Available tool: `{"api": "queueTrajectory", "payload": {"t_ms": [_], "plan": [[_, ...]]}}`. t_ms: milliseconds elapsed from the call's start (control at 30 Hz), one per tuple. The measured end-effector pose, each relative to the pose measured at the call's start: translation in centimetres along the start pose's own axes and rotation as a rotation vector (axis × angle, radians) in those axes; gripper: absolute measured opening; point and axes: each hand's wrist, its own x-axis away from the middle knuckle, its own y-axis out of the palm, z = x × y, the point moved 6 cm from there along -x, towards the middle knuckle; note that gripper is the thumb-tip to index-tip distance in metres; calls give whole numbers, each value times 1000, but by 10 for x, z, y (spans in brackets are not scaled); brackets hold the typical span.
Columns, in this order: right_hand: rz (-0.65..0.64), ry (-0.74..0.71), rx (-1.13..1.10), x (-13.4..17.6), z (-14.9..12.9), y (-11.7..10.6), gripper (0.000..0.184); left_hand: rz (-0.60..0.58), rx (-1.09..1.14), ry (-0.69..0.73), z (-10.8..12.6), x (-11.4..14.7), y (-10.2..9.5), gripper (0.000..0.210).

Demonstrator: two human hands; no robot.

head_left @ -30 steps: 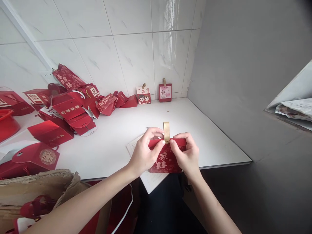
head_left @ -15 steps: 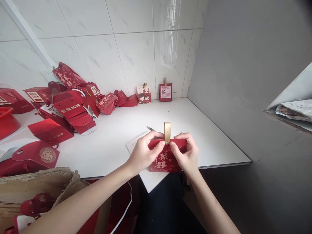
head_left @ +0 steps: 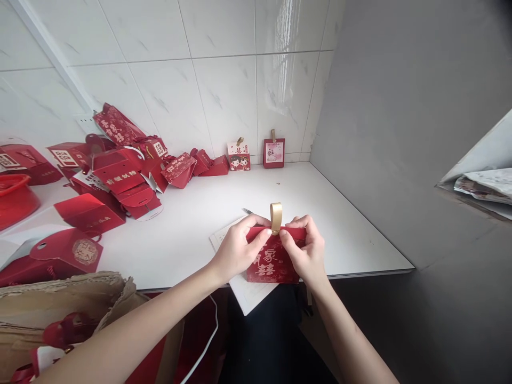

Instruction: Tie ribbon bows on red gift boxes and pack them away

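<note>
A red gift box (head_left: 276, 266) with pale printed characters is held at the table's front edge, between both hands. My left hand (head_left: 240, 245) grips its upper left side, thumb in front and fingers behind the top edge. On the upper right, my right hand (head_left: 306, 248) pinches the box the same way. Both thumbs press close to the base of a gold ribbon loop (head_left: 276, 214), which stands up from the middle of the top edge. Beneath and behind the box lies an open notebook (head_left: 256, 293), partly covered, with a pen (head_left: 247, 211) beyond it.
Several red gift boxes (head_left: 120, 176) are heaped at the left, near a red plastic basin (head_left: 16, 197). Two small boxes, one cartoon-printed (head_left: 239, 158) and one red (head_left: 274, 153), stand against the tiled wall. A torn cardboard carton (head_left: 68, 298) is at lower left; a grey panel (head_left: 400, 133) bounds the right.
The view has shifted slightly, so the scene sits a little further right. Both hands keep their hold on the gift box; the ribbon loop looks slightly turned.
</note>
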Motion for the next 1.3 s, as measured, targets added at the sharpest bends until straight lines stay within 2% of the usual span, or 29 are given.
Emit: {"api": "queueTrajectory", "payload": {"t_ms": [67,133,200,267,367,433,533,633,733,833,933,1033,1300], "plan": [[-1,1,27,0,2,-1,10,-27,83,6,-4,2,-2,20],[4,-9,67,2,5,-3,10,-63,135,-3,-12,6,-6,41],[-14,-8,78,4,11,-8,18,-120,118,-30,-22,10,-8,50],[-79,6,53,8,17,-11,38,-177,61,-76,-31,14,-11,41],[-187,7,8,18,25,-15,56,-167,34,-128,-35,18,-19,32],[-165,-33,-40,24,27,-18,53,-105,52,-132,-31,20,-28,31],[-15,-51,-141,30,31,-23,42,71,153,-153,-22,25,-51,28],[63,70,-149,34,44,-20,34,295,397,-298,-20,45,-76,25],[-11,239,4,35,63,-14,33,438,662,-466,-20,74,-90,23],[-161,312,212,33,76,-11,37,551,823,-583,-21,103,-97,15],[-312,279,359,31,80,-5,38,666,885,-653,-23,126,-101,11],[-398,187,440,30,75,1,37,741,912,-679,-24,141,-104,11],[-417,86,490,33,68,3,35,827,959,-704,-17,166,-109,23]]}}
